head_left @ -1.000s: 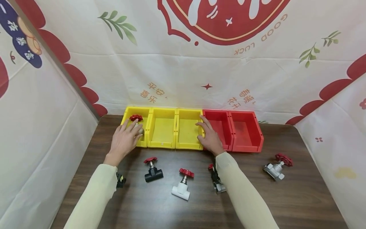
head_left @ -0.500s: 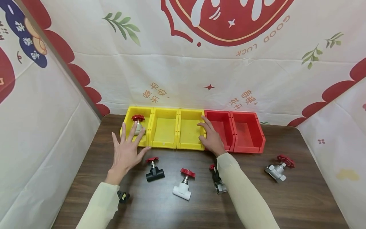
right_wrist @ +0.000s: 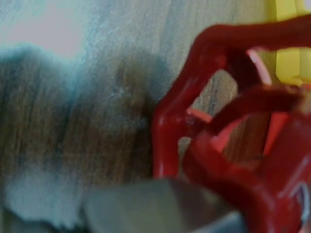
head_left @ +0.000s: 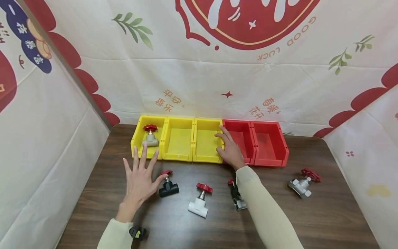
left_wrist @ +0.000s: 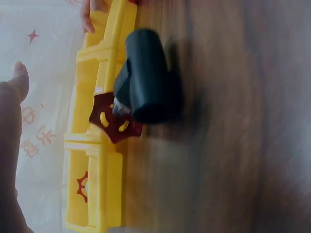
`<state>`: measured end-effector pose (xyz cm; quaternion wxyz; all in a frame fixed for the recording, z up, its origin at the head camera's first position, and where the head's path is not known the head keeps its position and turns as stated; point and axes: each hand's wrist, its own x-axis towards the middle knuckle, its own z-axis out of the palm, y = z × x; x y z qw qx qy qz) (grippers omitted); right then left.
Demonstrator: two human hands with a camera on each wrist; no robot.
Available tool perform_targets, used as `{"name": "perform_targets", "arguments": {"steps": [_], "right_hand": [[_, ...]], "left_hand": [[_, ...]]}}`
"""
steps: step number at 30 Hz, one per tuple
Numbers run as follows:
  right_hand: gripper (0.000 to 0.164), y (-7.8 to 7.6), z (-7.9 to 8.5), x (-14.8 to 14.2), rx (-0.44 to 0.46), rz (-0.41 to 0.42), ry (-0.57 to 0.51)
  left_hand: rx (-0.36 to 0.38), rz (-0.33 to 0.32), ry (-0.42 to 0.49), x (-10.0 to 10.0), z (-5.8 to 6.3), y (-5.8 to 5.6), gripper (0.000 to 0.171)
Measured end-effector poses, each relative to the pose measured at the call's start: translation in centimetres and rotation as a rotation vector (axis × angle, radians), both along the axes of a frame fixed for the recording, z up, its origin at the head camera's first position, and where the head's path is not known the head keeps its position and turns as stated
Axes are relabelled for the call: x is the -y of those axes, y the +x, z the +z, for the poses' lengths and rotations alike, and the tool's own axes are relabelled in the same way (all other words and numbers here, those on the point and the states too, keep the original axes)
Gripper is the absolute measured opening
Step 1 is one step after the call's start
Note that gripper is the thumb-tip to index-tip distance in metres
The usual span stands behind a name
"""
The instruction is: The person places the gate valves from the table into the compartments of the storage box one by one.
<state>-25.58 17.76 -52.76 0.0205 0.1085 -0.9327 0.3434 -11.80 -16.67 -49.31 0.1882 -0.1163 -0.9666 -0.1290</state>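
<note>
My left hand (head_left: 140,185) hovers over the table with fingers spread and nothing held. Its thumb lies close to a black tee-shaped valve (head_left: 169,189) with a red handwheel, which fills the middle of the left wrist view. Just ahead of the fingertips, a grey valve (head_left: 151,141) with a red handwheel lies in the leftmost yellow bin (head_left: 133,143). My right hand (head_left: 231,150) rests, fingers loosely bent, on the wall between the third yellow bin (head_left: 207,159) and the first red bin (head_left: 236,121). A red handwheel (right_wrist: 167,126) looms close in the right wrist view.
A white valve (head_left: 197,207) lies mid-table. Partly under the right sleeve is a metal valve (head_left: 238,203); another metal valve (head_left: 300,187) lies far right. The second yellow bin (head_left: 177,157) and second red bin (head_left: 269,161) complete the row before a printed cloth wall (head_left: 199,79).
My left hand has come away from the grey valve, leaving it in the leftmost yellow bin, and drawn back toward me with fingers spread. The right hand stays put.
</note>
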Motion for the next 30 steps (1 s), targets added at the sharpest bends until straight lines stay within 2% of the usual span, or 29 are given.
{"name": "perform_targets", "arguments": {"steps": [4,8,14,21,30], "right_hand": [[0.064,0.0,0.0,0.0,0.003,-0.003,0.006],[0.064,-0.1,-0.2,-0.1,0.000,-0.006,0.007],[0.065,-0.2,-0.3,-0.2,0.004,-0.012,0.013],[0.064,-0.1,0.0,-0.2,0.015,-0.017,0.007],[0.063,-0.1,0.1,0.0,0.024,-0.005,0.005]], "left_hand": [[-0.021,-0.003,0.063,-0.5,-0.9,1.2,0.084],[-0.029,-0.021,0.083,-1.4,-1.9,2.2,0.085],[-0.038,-0.030,0.070,-2.8,-2.9,3.3,0.082],[0.014,-0.061,0.027,-3.8,-3.5,4.4,0.072],[-0.008,0.014,0.030,-5.3,-4.2,5.5,0.075]]}}
